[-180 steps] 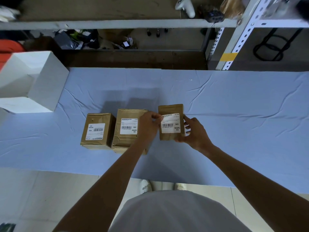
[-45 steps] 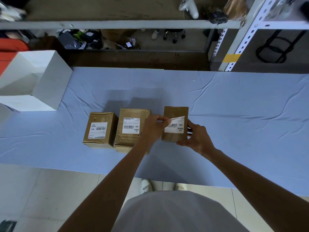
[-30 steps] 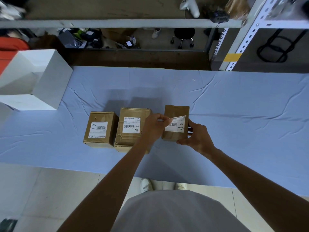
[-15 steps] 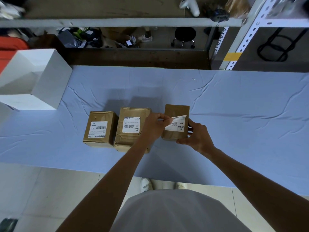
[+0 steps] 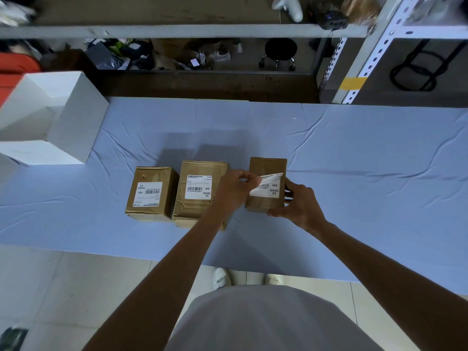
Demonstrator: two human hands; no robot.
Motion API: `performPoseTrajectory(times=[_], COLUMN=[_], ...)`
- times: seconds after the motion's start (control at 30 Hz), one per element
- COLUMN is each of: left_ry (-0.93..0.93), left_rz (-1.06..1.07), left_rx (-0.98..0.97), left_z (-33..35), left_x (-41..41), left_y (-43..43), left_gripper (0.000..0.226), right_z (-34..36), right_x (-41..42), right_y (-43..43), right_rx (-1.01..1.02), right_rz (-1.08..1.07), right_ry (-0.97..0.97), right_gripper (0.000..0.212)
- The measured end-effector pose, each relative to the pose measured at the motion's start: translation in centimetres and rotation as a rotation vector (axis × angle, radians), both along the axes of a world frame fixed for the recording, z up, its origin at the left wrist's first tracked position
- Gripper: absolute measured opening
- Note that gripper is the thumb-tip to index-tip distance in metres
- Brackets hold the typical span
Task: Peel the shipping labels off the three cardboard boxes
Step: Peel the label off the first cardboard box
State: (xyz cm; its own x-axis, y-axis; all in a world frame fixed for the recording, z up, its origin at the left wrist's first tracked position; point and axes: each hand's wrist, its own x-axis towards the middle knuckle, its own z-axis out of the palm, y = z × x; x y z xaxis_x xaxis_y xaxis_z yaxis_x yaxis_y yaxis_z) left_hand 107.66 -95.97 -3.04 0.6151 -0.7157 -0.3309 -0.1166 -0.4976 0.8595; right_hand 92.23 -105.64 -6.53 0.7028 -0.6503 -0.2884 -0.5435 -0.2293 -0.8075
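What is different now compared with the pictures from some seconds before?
The left hand, pinching the label, has pulled its upper-left part off the right box; six seconds ago it lay flat. The right hand still holds that box. The left box and middle box keep their labels.

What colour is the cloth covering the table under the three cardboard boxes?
Pale blue. The tablecloth shows plainly in the head view.
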Motion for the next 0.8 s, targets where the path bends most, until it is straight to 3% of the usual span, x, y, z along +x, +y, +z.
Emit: performPoseTrajectory(times=[0.8], left_ry=[0.045], left_rz=[0.034], left_rx=[0.018], left_z=[-0.05], left_x=[0.16], left_y=[0.21], left_gripper=[0.015], right_z=[0.18], right_x=[0.17], right_y=[-0.21], right_rx=[0.053], right_rz=[0.035], right_ry=[-0.049], right_gripper=[0.091])
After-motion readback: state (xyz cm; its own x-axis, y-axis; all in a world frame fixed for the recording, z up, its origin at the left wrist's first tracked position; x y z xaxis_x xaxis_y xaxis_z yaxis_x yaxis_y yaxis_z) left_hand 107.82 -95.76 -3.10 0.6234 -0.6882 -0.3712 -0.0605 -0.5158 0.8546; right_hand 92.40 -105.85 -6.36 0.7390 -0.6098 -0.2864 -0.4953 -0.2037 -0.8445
